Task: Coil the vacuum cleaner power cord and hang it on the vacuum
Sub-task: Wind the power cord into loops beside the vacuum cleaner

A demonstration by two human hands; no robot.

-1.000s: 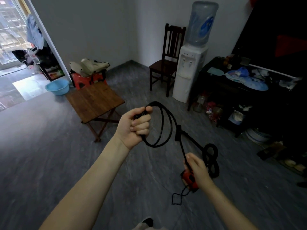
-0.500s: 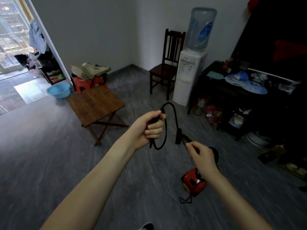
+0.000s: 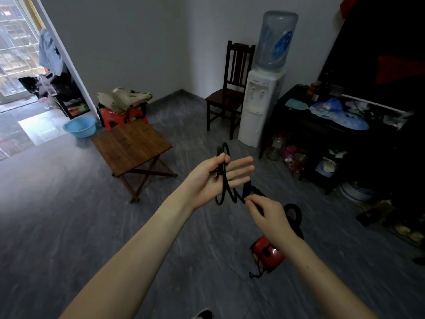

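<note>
A black power cord (image 3: 225,191) hangs in loops over my left hand (image 3: 215,178), whose palm faces up with the fingers spread and the thumb pressing the loops down. My right hand (image 3: 268,215) pinches the same cord just below and right of the left hand. On the grey floor under my right forearm sits the small red vacuum cleaner (image 3: 268,253), partly hidden by the wrist, with a black hose (image 3: 295,214) curling behind it. A short cord end lies on the floor beside the vacuum.
A folding wooden table (image 3: 131,145) stands to the left, with a blue basin (image 3: 79,126) and red stool (image 3: 115,119) behind it. A dark chair (image 3: 226,97) and a water dispenser (image 3: 261,107) are against the far wall. A cluttered black cabinet (image 3: 322,139) fills the right side.
My left hand has opened from a fist to a flat palm, with the loops lying across it. My right hand has risen along the cord, close under the left hand.
</note>
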